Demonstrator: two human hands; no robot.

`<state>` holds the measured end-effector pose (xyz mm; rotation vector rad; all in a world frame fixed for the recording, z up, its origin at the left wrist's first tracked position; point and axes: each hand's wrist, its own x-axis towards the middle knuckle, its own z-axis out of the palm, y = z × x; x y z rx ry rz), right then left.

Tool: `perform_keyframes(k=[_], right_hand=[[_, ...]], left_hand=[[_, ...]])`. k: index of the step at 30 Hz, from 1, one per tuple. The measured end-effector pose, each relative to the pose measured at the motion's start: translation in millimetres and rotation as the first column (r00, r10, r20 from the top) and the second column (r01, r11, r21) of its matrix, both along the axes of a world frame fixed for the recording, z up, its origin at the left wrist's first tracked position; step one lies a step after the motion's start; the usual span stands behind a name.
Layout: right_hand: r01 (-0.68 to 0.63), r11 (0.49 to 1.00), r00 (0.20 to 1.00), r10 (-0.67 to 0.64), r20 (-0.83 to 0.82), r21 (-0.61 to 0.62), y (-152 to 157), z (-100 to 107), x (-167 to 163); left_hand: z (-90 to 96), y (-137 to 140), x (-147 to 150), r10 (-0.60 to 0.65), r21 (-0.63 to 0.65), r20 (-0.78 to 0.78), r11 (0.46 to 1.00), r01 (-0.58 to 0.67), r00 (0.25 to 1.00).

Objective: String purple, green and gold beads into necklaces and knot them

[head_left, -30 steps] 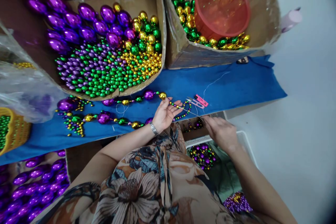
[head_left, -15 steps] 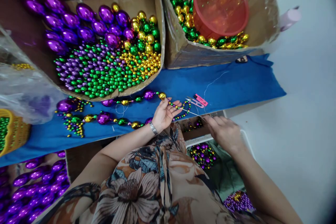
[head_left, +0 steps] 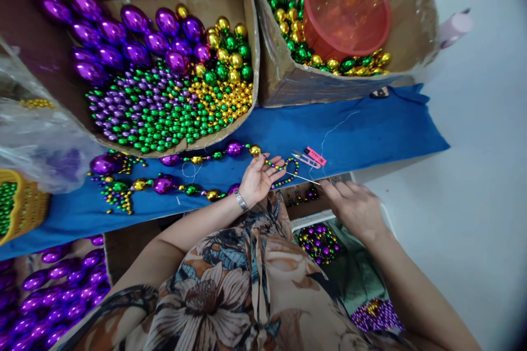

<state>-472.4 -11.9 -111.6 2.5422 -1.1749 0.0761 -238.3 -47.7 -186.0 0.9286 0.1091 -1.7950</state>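
Note:
My left hand (head_left: 261,178), palm up with its thumb against the index finger, holds a bead necklace (head_left: 234,148) of purple, green and gold beads. Its small-bead end (head_left: 293,167) loops past my fingertips, while the big beads lie on blue cloth. Between thumb and fingers, my right hand (head_left: 354,205) pinches a long thin needle (head_left: 302,177), which points left toward the left fingers and the small beads. Whether its tip is inside a bead is too small to tell. Thread snips (head_left: 307,159) and a pink-and-black label piece (head_left: 316,156) lie just beyond the loop.
A cardboard box (head_left: 256,66) of loose beads stands at the back left. Another box (head_left: 280,79) holds beads and a red basket (head_left: 348,8). A yellow basket (head_left: 31,208) is at far left. Blue cloth (head_left: 370,131) covers the table; finished-looking bead strands (head_left: 319,244) lie below.
My right hand has shifted slightly to the right with the needle, whose tip has moved a little right and down. My left hand and the necklace have hardly moved.

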Motion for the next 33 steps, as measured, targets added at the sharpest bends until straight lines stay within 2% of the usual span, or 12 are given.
perform_keyframes(k=[11,17,26,33], right_hand=[[0.013,1.000,1.000,-0.013,-0.012,-0.009,1.7,0.6,-1.2],[0.045,0.999,0.999,-0.044,-0.029,0.025,1.3,-3.6,0.2],[0.094,0.985,0.974,-0.121,0.190,0.147,5.2,-32.8,5.5],[0.052,0.992,0.974,-0.076,0.215,0.113,1.7,-35.8,17.9]], left_hand=[[-0.1,-0.6,0.4,-0.006,0.019,-0.020,1.000,0.006,1.000],[3.0,0.3,0.1,-0.017,0.020,-0.012,1.000,0.017,1.000],[3.1,2.0,0.0,-0.032,0.008,-0.037,0.999,0.032,0.999],[8.2,4.5,-1.7,-0.057,0.036,-0.092,0.998,0.061,0.994]])
